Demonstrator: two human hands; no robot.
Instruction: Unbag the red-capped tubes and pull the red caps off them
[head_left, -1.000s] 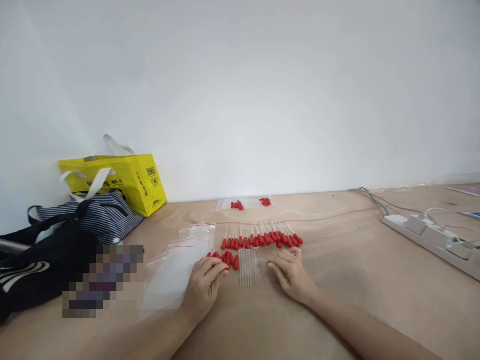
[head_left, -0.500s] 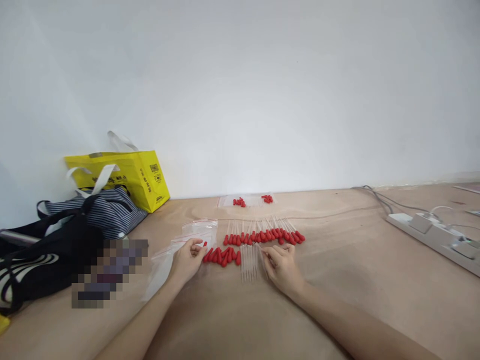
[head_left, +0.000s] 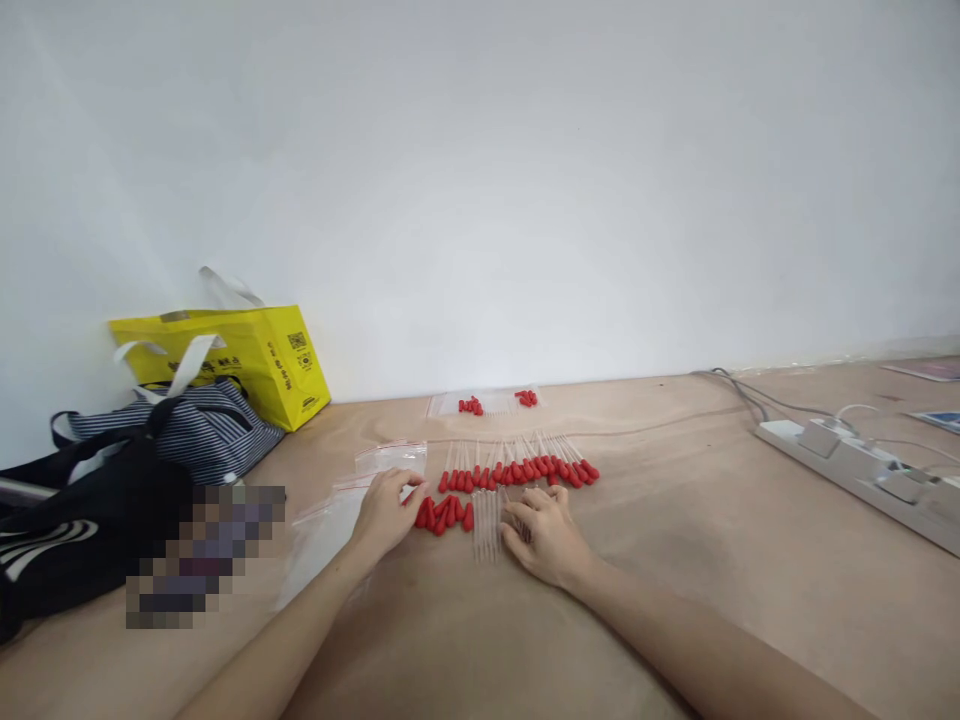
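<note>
Several clear droppers with red rubber bulbs (head_left: 517, 470) lie in a row on the wooden table (head_left: 675, 560). A smaller bunch of red bulbs (head_left: 444, 514) lies just in front of them, beside a group of bare clear tubes (head_left: 486, 520). My left hand (head_left: 386, 510) rests with curled fingers at the left end of that bunch, over a pile of clear zip bags (head_left: 337, 520). My right hand (head_left: 546, 532) lies on the table with its fingertips bent onto the bare tubes. What either hand grips is hidden.
A filled zip bag with red bulbs (head_left: 487, 404) lies near the wall. At the left stand a yellow tote (head_left: 247, 355), a striped bag (head_left: 195, 430) and a black bag (head_left: 82, 520). A white power strip (head_left: 862, 470) with cables runs along the right.
My left hand moved left off the red bulbs onto the zip bags, then back toward the bulbs. My right hand slid slightly left onto the bare tubes.
</note>
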